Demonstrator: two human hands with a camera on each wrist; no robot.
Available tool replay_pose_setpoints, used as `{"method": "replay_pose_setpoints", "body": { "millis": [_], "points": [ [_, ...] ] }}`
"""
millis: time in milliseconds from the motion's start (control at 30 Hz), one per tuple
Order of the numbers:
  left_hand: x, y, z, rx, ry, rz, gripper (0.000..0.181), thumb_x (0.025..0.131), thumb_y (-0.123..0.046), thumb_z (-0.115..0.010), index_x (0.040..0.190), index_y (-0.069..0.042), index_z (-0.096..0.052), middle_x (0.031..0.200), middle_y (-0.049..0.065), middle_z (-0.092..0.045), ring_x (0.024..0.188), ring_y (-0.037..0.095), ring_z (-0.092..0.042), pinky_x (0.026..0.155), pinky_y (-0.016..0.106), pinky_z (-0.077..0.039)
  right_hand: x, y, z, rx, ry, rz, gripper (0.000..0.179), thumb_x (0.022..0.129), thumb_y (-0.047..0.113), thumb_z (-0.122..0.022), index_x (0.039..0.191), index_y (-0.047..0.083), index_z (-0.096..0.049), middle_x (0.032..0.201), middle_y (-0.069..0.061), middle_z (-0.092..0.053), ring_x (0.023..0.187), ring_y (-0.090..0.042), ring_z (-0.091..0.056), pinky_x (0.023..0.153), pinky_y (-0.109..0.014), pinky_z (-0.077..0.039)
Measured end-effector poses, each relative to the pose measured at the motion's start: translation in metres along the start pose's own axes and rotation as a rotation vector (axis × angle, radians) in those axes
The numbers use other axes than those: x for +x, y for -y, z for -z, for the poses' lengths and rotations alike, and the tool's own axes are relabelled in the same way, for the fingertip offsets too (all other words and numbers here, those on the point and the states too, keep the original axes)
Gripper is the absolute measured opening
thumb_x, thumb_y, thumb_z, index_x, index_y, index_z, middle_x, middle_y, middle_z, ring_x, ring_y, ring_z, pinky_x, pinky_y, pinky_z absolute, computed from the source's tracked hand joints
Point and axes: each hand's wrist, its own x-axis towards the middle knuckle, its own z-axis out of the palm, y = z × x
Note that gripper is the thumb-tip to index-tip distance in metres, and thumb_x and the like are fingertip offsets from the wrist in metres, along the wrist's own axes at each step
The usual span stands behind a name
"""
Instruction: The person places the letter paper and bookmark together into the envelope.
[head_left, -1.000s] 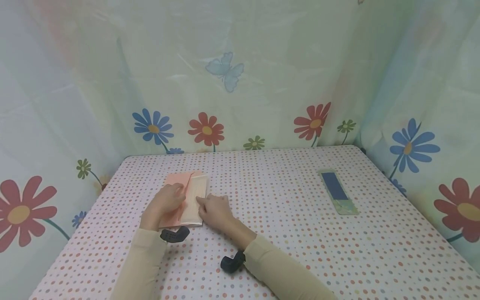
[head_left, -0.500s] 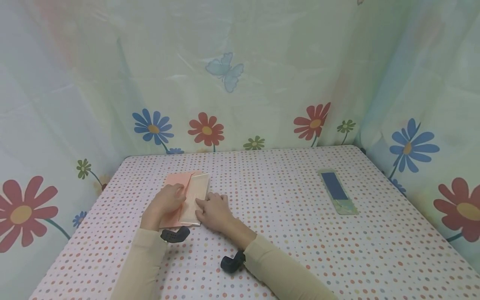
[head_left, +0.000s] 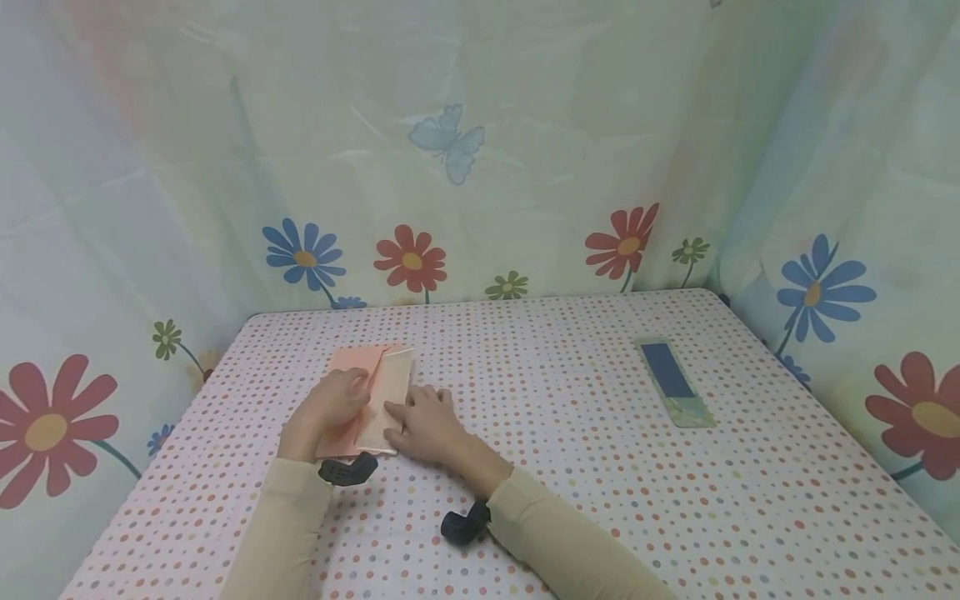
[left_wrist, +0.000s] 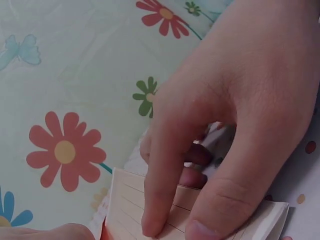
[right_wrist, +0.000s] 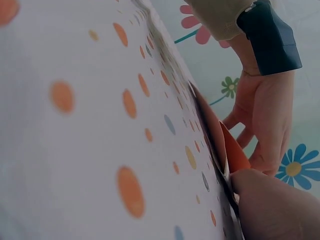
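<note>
On the left of the dotted table, in the head view, lies a thin notebook (head_left: pixel 392 375) with a pink part (head_left: pixel 352 358) on its left and a cream part on its right. My left hand (head_left: pixel 330 404) grips a raised leaf at its middle. Close up in the left wrist view, thumb and forefinger rest on a ruled page (left_wrist: pixel 127 200), other fingers behind its upper edge. My right hand (head_left: pixel 429 425) holds the notebook's right edge, forefinger on the cream side. An orange-pink leaf (right_wrist: pixel 235 150) stands up between both hands in the right wrist view.
A narrow pale-green packet with a dark blue panel (head_left: pixel 667 375) lies flat at the table's right. Black wrist mounts (head_left: pixel 467 523) jut from both forearms near the tabletop. A flowered curtain (head_left: pixel 525 167) closes off the back and sides.
My right hand has shifted slightly left, and the cream part's near right corner has come left with it. The left hand keeps its place.
</note>
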Motion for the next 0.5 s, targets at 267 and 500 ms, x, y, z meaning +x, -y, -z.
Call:
{"method": "replay_pose_setpoints", "body": {
  "millis": [267,500],
  "points": [
    [0.0007,0.0008,-0.0005,0.016,-0.002,-0.023,0.050,0.096,-0.024,-0.046,0.143,-0.006,-0.040,0.144,0.024,-0.042,0.133,0.042,-0.040,0.108,0.058,-0.033,-0.0007,-0.0038,-0.0032,0.006,0.019,0.092,0.069,0.091,0.064,-0.036,0.148,0.026,-0.034,0.110,-0.001,-0.044,0.097,-0.015,-0.037,0.089,-0.038,-0.030],
    [0.0006,0.0012,-0.0010,0.043,-0.022,-0.040,0.051,0.094,-0.021,-0.045,0.142,-0.005,-0.041,0.141,0.024,-0.044,0.130,0.041,-0.043,0.108,0.056,-0.035,-0.0016,-0.0054,-0.0012,0.079,0.041,0.101,0.089,0.087,0.072,-0.033,0.153,0.016,-0.016,0.143,-0.007,-0.038,0.130,-0.021,-0.036,0.109,-0.047,-0.026]
  ]
}}
